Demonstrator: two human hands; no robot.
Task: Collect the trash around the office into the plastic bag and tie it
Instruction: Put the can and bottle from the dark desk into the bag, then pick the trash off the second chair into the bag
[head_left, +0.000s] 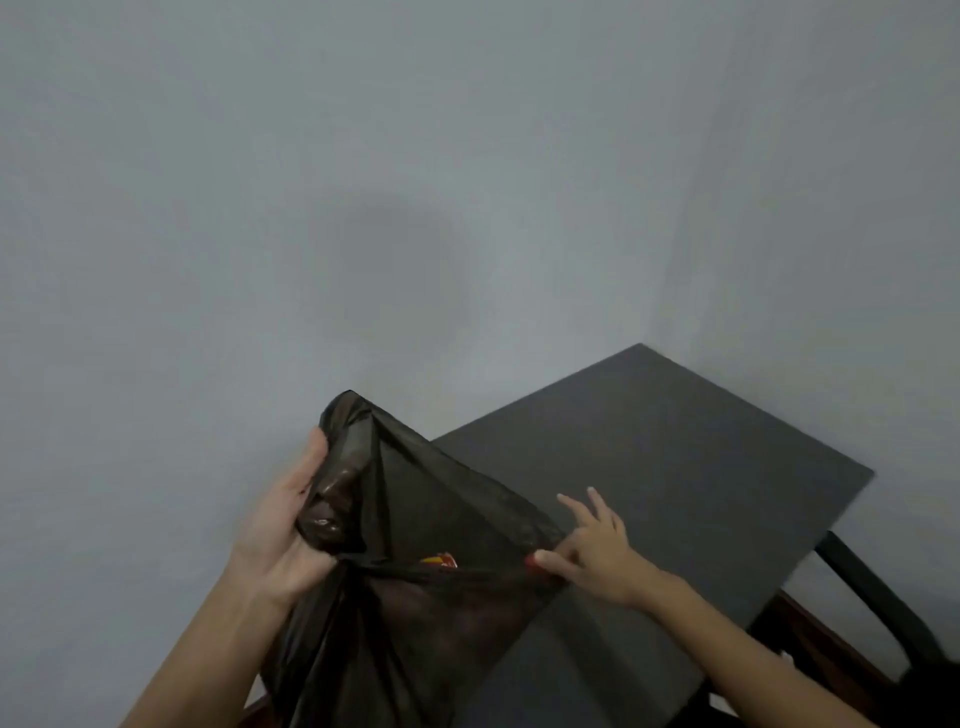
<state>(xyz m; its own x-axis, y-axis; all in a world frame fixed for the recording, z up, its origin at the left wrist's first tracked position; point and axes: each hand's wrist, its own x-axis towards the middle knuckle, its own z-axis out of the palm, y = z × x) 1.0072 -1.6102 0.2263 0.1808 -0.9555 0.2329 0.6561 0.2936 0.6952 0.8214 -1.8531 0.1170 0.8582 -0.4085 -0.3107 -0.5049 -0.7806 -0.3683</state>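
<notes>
Dark grey table (675, 457) in wall corner; bag not visibly resting on it

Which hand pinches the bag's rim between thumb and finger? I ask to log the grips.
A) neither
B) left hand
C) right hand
C: the right hand pinches the dark translucent plastic bag's rim; the left hand grips bunched plastic.

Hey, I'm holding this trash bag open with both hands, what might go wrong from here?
1. The right hand only pinches the rim of the black plastic bag between thumb and forefinger; it may slip and the mouth fall shut.
2. The thin film is stretched taut between the left hand and the right hand, so it might tear.
3. The red and yellow wrapper sits near the opening and may fall out if the bag tilts.
</notes>
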